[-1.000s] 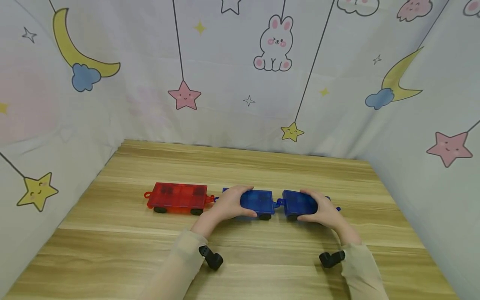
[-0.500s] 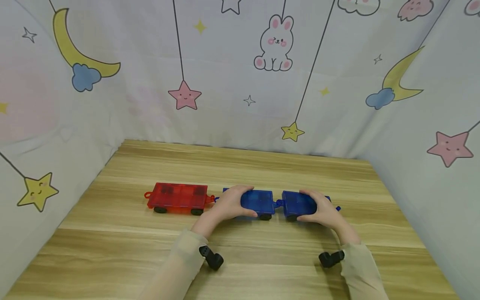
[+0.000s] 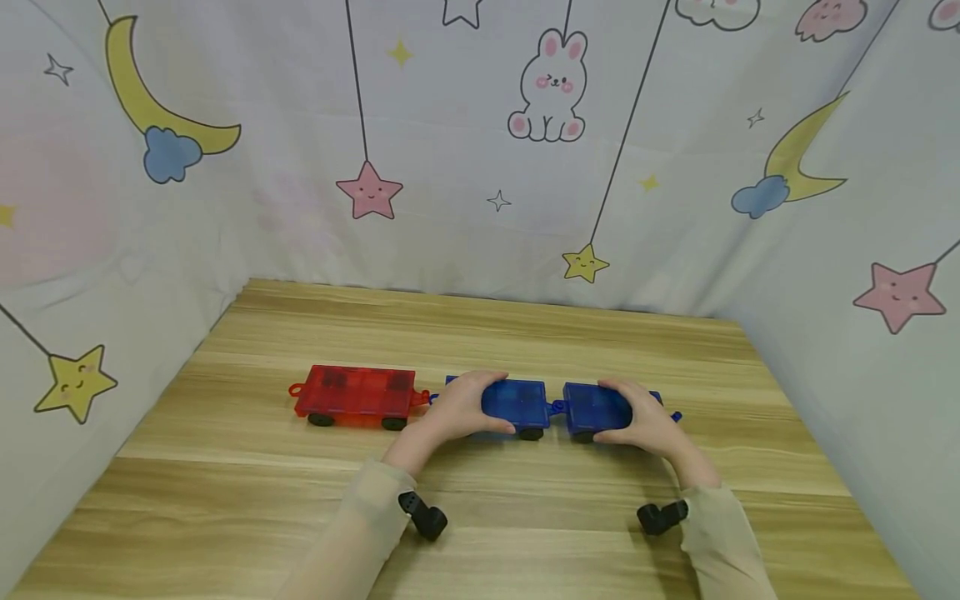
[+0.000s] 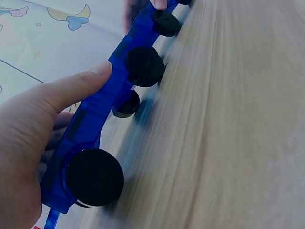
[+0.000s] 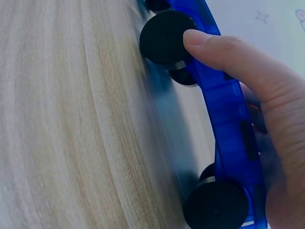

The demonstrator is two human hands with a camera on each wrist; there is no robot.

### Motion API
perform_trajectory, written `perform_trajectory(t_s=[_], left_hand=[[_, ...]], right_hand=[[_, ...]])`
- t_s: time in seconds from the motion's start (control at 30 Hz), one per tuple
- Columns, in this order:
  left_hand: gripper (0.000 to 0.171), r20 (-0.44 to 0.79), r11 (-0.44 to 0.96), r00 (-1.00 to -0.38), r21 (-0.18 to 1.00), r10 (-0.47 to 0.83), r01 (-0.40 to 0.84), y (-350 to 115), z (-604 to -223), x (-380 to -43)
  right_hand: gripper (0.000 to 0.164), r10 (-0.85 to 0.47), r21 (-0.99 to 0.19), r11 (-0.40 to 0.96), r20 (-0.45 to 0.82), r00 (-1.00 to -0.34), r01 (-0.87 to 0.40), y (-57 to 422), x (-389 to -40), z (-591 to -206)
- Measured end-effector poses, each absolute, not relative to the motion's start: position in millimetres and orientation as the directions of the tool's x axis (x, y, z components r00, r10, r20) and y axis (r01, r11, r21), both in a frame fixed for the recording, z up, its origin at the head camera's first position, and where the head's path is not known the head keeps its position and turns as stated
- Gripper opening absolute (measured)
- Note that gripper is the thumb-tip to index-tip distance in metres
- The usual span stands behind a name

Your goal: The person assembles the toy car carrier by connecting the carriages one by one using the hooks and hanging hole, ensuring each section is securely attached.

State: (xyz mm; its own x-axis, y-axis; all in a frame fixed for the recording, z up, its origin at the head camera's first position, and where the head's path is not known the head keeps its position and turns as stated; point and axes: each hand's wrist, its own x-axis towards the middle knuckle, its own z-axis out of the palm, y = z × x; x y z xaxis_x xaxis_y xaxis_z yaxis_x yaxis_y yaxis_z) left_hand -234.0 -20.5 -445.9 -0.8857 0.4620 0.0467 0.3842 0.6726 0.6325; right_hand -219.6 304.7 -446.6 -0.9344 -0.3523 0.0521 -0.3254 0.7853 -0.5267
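Two blue see-through toy wagons with black wheels stand in a row on the wooden table. My left hand (image 3: pixel 465 408) grips the left blue wagon (image 3: pixel 517 402) from above, thumb on the near side and fingers over the far side. In the same manner my right hand (image 3: pixel 647 421) holds the right blue wagon (image 3: pixel 596 406); its thumb (image 5: pixel 214 47) lies beside a front wheel in the right wrist view. Between the wagons, a blue coupling (image 3: pixel 557 407) overlaps from both ends. Wheels of both wagons are on or close over the tabletop.
A red toy wagon (image 3: pixel 360 392) stands at the left end of the row, its right coupling meeting the left blue wagon's. The wooden table (image 3: pixel 540 525) is bounded by a printed curtain (image 3: pixel 465 242) at the back and both sides.
The right hand and its blue wagon have shifted very slightly left. The left hand, its wagon and the red wagon stay where they were.
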Motion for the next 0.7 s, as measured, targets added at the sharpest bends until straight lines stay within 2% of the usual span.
perform_trajectory(t_s=[0.7], left_hand=[[0.086,0.047,0.67,-0.877,0.625,0.478,0.399,-20.6,-445.6,-233.7]], right_hand=[[0.09,-0.337,-0.52,0.797,0.039,-0.941,-0.307,303.4,-218.6,-444.9]])
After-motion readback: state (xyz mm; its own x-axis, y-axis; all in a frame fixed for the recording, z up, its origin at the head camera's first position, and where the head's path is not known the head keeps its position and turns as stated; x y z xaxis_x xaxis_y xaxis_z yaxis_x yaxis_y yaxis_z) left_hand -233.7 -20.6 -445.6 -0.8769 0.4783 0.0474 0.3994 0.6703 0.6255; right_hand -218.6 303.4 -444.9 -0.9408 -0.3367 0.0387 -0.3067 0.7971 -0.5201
